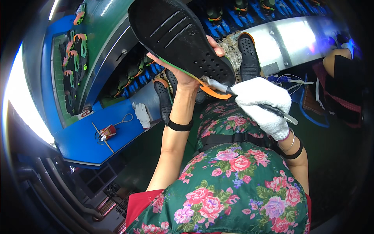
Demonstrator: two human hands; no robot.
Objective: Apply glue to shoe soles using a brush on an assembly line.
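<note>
The left hand (183, 77), bare, is holding a large black shoe sole (177, 37), its fingers and thumb spreading around the sole's opposite edges. The sole is sitting directly above this hand, its underside of slots and round holes facing the camera and its lower end reaching toward the right hand (263, 103).

The right hand, wearing a white knitted glove, is closing around a black-handled tool (230, 91). The tool's pale tip is overlapping the sole's lower end, just beside an orange edge (214, 93); contact cannot be confirmed. A silver-ended piece (290, 119) is protruding from the glove's other side; whether it is part of the same tool cannot be told.

Just above the right hand, a smaller black sole (249, 56) with an orange edge is lying apart from the held one. Left of the left forearm, another dark sole (163, 97) is resting. Farther left, a blue worktop (80, 142) is carrying a white glove (142, 115) and a red bundle (108, 132).
</note>
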